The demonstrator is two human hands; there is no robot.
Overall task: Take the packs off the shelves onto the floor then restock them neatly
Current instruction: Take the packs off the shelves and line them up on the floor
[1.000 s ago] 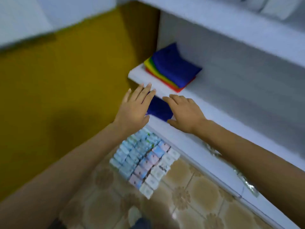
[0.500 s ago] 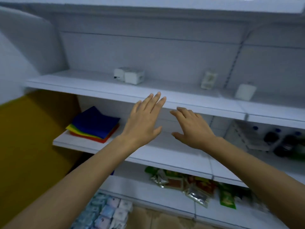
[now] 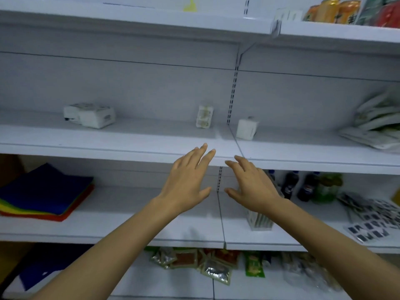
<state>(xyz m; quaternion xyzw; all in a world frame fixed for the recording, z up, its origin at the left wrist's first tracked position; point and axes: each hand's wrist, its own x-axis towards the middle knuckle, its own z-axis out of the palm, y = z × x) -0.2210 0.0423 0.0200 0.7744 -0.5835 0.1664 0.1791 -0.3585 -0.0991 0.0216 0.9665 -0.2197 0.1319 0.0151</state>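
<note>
Boxy white packs (image 3: 89, 114), left hand (image 3: 186, 185), right hand (image 3: 252, 188) outspread

The one view, worn on the head, faces the white shelving unit (image 3: 129, 83) nearly square on and tilts slightly down (the wide lens bows the shelf edges). It sits close: both forearms enter from the lower edge, with the left hand (image 3: 186, 185) and right hand (image 3: 252, 188) before the middle shelf (image 3: 129, 135).
</note>
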